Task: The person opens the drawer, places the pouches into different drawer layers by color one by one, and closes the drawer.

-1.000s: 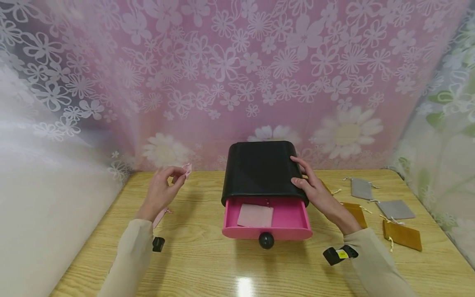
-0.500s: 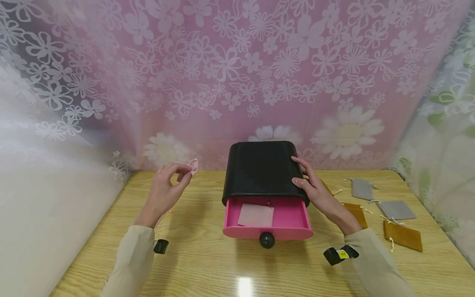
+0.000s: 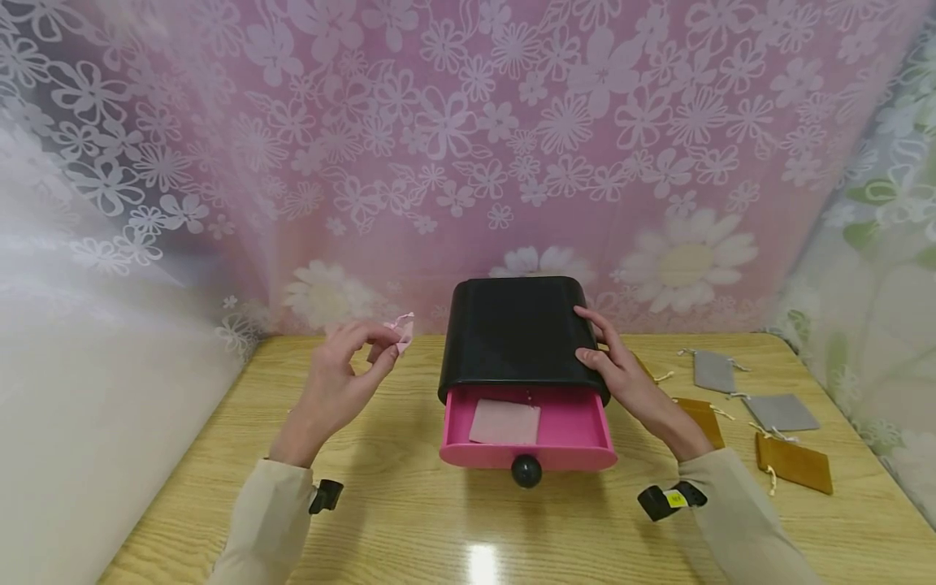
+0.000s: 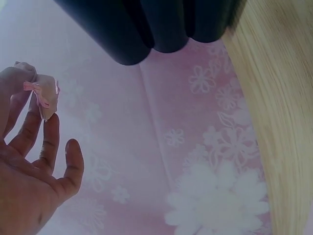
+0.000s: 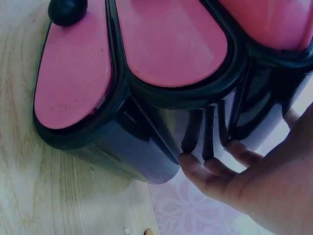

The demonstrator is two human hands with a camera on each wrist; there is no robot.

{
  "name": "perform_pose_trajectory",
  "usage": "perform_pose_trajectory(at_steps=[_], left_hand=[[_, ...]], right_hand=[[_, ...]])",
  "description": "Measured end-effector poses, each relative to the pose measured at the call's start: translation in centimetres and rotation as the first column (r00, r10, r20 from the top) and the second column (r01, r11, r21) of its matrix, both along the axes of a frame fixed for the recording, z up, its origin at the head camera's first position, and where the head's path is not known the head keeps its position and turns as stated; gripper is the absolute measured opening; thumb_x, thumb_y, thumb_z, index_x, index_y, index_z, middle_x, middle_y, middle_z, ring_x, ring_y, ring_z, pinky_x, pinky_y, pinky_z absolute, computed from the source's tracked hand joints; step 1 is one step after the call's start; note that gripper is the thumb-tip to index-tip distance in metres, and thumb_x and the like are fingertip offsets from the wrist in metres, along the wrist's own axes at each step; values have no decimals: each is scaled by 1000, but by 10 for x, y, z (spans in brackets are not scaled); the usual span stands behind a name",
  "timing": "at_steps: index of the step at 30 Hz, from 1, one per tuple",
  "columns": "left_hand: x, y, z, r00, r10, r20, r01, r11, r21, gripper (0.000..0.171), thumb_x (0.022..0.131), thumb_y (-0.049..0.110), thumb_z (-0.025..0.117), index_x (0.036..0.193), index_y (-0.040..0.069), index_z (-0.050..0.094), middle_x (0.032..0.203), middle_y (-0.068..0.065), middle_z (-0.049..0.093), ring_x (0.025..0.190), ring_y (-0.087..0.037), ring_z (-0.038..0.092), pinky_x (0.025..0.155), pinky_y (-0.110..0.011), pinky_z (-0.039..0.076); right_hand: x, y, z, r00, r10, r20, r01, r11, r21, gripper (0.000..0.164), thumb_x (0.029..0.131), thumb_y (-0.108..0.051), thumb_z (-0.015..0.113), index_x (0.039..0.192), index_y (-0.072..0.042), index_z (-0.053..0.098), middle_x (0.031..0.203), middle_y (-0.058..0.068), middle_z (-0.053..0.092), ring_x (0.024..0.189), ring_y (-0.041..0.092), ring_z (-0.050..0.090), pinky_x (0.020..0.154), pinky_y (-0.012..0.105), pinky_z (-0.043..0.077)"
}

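My left hand (image 3: 332, 390) pinches a small pink drawstring pouch (image 3: 404, 333) between thumb and fingers, held up over the table left of a black drawer cabinet (image 3: 517, 329). In the left wrist view the bunched pouch (image 4: 47, 90) shows at the fingertips. My right hand (image 3: 632, 382) rests against the cabinet's right side, fingers spread; in the right wrist view the fingertips touch the black wall (image 5: 195, 132). The cabinet's top pink drawer (image 3: 578, 422) is pulled out, its black knob (image 3: 526, 470) at the front. A flat pink pouch (image 3: 504, 422) lies inside it.
Right of the cabinet lie grey pouches (image 3: 781, 413) and mustard-brown pouches (image 3: 793, 463) with pale drawstrings, one partly behind my right arm. The wooden table (image 3: 409, 520) meets a flowered pink curtain (image 3: 468, 162) at its back edge. Lower pink drawers (image 5: 73, 83) are closed.
My left hand has moved right, toward the cabinet, with the pink pouch pinched in its fingers. The right hand has stayed on the cabinet's side and the drawer stands as before.
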State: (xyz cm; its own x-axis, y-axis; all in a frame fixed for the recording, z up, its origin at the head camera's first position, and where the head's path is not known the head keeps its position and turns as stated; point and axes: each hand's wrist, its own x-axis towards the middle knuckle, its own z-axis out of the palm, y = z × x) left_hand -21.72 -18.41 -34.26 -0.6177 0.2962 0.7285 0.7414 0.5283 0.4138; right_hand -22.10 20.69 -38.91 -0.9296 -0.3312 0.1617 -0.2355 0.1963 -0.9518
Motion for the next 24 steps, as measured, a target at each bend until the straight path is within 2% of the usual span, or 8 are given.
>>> perform_pose_trajectory(at_steps=[4,9,14,20,24], left_hand=[[8,8,4,999,-32,-6,32,999,-17,20,87,-1,75,104,11,75,85,2,67,84,-11,54,86,-28,38],[19,18,10,997,-52,59,55,997,-50,17,90,4,75,103,14,74,89,6,66,87,-10,51,87,-29,39],[30,27,13,993,-55,102,64,994,-86,15,90,8,76,103,17,73,89,8,65,88,-9,51,85,-30,40],[42,37,15,978,-78,194,106,985,-139,17,93,12,74,106,23,72,101,12,68,96,-9,53,87,-31,45],[47,41,17,967,-115,225,152,976,-157,18,94,14,74,107,26,72,104,15,68,99,-7,55,89,-32,47]], right_hand=[[-1,0,0,1000,4,2,-4,1000,-1,63,110,-24,41,165,-24,10,157,25,26,128,42,51,85,25,57],[-2,0,0,1000,8,1,-8,1000,-4,63,110,-24,40,165,-24,10,158,25,25,128,41,52,85,25,58],[-2,0,0,1000,10,-2,-10,1000,-3,63,110,-24,40,165,-24,9,159,25,24,131,46,49,85,25,57],[-1,0,0,1000,7,0,-7,1000,-3,63,110,-24,40,165,-24,9,158,25,24,130,48,49,84,25,58],[0,0,0,1000,6,-1,-6,1000,0,63,110,-24,40,165,-24,10,157,25,26,128,43,52,84,26,58]])
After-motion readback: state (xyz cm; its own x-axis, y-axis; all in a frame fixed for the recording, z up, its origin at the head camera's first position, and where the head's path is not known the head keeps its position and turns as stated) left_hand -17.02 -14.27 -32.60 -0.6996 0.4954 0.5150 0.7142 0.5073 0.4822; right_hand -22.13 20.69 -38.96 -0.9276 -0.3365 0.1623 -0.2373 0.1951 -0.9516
